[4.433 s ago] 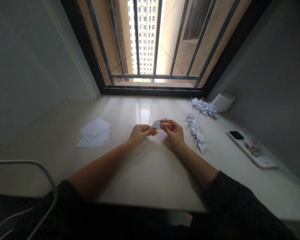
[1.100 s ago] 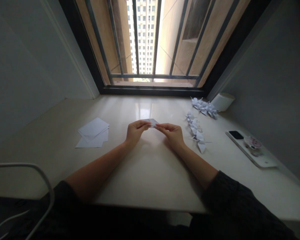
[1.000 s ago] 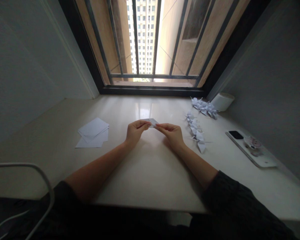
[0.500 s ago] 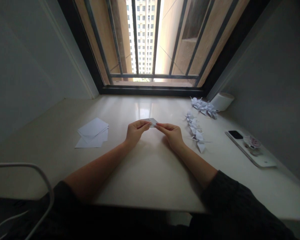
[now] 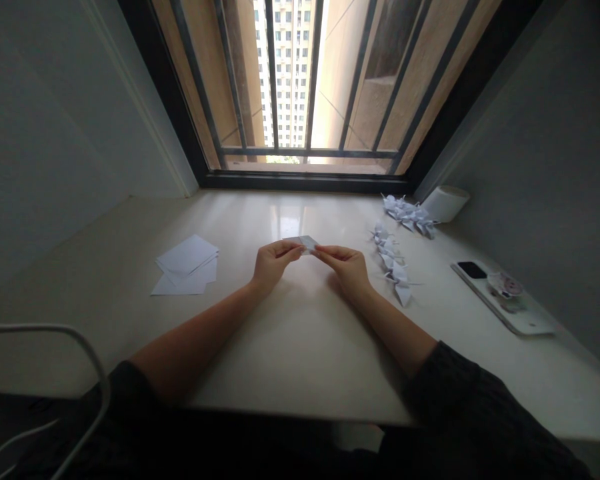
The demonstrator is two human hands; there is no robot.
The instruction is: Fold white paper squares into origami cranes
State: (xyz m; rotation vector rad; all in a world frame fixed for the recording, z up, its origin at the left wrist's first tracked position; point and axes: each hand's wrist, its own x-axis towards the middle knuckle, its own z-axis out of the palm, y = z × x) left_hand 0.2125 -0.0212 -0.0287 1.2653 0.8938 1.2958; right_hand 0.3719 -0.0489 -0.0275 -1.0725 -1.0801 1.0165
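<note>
A small folded piece of white paper [image 5: 307, 243] is held up between my hands, over the middle of the pale sill. My left hand [image 5: 274, 264] pinches its left side between thumb and fingers. On the opposite side, my right hand [image 5: 347, 267] grips the paper's edge with thumb and forefinger. Part of the paper is hidden behind my fingers. To the right of my right hand stands a row of folded paper cranes [image 5: 391, 260]. Left of my left hand lies a loose stack of white paper sheets [image 5: 187, 263].
More paper cranes [image 5: 407, 215] are clustered at the back right, beside a white roll [image 5: 445, 203]. A phone [image 5: 500, 300] with a round grip lies near the right wall. At the lower left a white cable [image 5: 93, 363] loops past the sill's front edge. A barred window [image 5: 305, 180] closes the back.
Both hands keep nearly the same place and grip on the paper. My right hand has shifted very slightly to the right. The rest looks the same.
</note>
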